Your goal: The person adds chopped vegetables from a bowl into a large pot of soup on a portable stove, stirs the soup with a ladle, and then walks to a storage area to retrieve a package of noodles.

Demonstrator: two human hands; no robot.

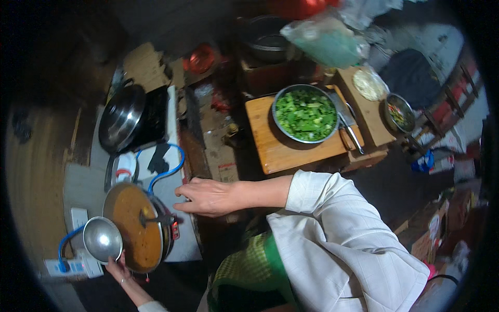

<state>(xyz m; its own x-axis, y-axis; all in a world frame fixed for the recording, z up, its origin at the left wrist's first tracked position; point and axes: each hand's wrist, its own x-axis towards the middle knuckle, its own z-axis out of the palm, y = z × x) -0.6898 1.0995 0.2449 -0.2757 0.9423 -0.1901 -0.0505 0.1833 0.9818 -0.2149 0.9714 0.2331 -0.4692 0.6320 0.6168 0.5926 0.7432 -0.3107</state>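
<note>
My left hand, low on the left, grips the rim of a metal bowl. The bowl tilts so that its inside shows, and I see nothing in it. It overlaps the edge of a wide pan of orange-brown soup. A ladle rests in the soup, its dark handle across the rim towards me. Above the counter's front edge is my right hand, with nothing in it and its fingers apart, just short of the ladle handle. The pan stands on a cooker with a lit red display.
A lidded wok stands behind the pan. A blue cable loops over the counter; a power strip lies at left. On a wooden cutting board sit a bowl of chopped greens and a cleaver.
</note>
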